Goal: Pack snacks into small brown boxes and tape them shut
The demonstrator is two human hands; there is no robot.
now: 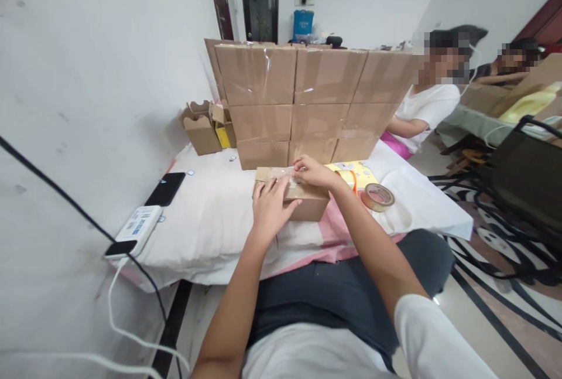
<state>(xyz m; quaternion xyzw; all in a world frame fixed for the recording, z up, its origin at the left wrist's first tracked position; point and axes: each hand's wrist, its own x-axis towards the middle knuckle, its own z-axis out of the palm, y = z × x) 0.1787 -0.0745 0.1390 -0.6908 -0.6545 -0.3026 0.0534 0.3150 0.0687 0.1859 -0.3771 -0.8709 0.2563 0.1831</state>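
A small brown cardboard box [309, 210] lies on the cloth-covered table in front of me. My left hand [271, 206] rests on its left side and top, fingers spread. Over the far part of the lid, my right hand [314, 172] is closed in a pinch; what sits between its fingertips is too small to make out. Shiny clear tape [277, 174] shows on the lid between the two hands. To the right of the box lie a roll of tape [378, 197] and an orange-edged tape dispenser [353, 181], partly hidden by my right forearm.
Taped cardboard boxes [261, 77] stand stacked like a wall just behind the work. At left are an open carton [202, 133], a black phone [165, 189] and a white power strip [139, 228] with cables. Another person [432, 109] sits beyond the stack at right.
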